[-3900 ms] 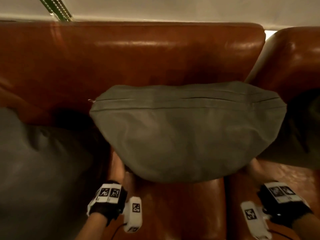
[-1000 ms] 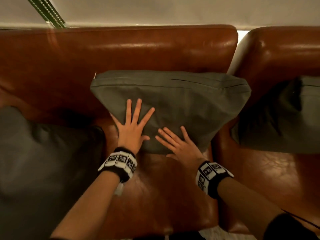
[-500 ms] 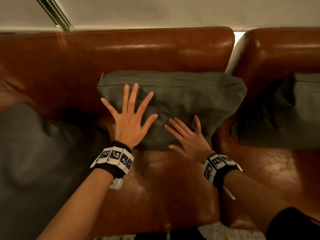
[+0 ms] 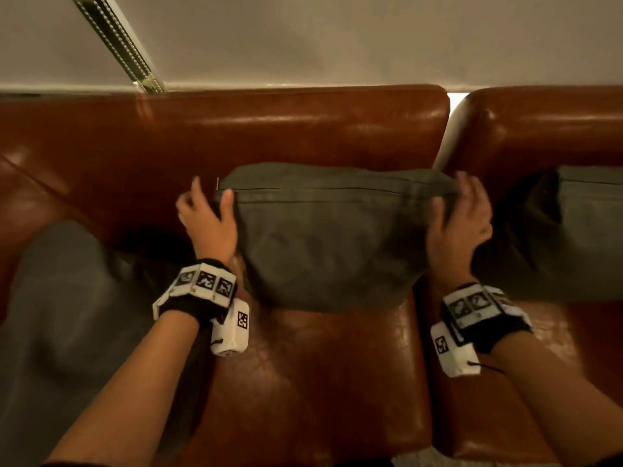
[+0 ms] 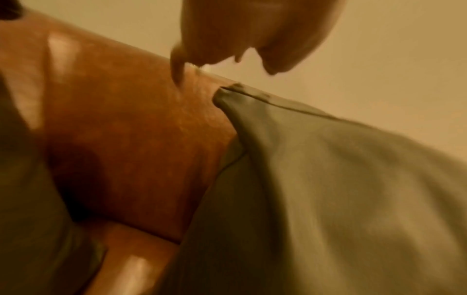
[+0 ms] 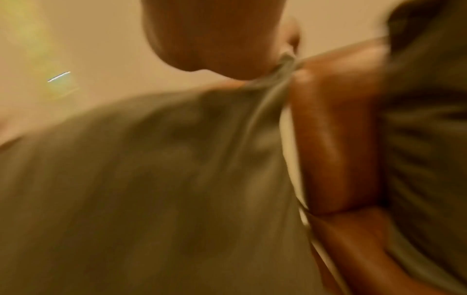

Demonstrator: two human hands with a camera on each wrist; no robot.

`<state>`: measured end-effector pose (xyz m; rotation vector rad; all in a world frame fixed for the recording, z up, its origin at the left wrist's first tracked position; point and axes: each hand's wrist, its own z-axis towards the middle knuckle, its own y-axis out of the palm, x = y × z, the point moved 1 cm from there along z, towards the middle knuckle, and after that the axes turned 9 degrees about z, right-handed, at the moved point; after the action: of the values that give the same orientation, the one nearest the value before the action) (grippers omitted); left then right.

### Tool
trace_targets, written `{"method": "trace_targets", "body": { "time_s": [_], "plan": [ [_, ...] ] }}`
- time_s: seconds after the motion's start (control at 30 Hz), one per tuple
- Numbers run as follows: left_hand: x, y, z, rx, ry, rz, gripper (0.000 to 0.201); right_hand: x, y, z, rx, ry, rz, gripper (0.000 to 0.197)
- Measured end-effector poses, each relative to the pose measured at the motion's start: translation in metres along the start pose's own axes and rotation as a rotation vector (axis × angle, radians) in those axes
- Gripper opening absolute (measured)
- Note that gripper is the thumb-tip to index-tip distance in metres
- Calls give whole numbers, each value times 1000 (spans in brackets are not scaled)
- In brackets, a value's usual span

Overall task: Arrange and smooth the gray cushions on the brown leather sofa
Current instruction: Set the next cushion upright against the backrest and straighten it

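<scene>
Brown leather sofa (image 4: 303, 136) fills our view beneath a pale wall (image 4: 337, 35). Our middle gray cushion (image 4: 323, 244) stands upright against the backrest, between the left cushion (image 4: 74, 315) and the right cushion (image 4: 573, 237). Our left hand (image 4: 209, 224) pinches its upper left corner; our right hand (image 4: 462, 224) has its grip closed on the upper right corner.
</scene>
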<state>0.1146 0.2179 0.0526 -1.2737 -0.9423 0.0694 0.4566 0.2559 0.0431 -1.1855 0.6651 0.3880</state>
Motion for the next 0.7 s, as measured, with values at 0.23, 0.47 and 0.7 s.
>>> {"method": "trace_targets", "body": {
  "time_s": [0.23,0.47,0.7],
  "plan": [
    [-14,-26,9,-72,-324,-518,33,-5,-36,45,-207,557,572,27],
    [-16,-50,18,-177,-303,-247,59,-9,-34,34,-276,529,445,38],
    [-5,-55,18,-30,-301,-287,41,-21,-36,35,-285,598,661,40]
  ]
}}
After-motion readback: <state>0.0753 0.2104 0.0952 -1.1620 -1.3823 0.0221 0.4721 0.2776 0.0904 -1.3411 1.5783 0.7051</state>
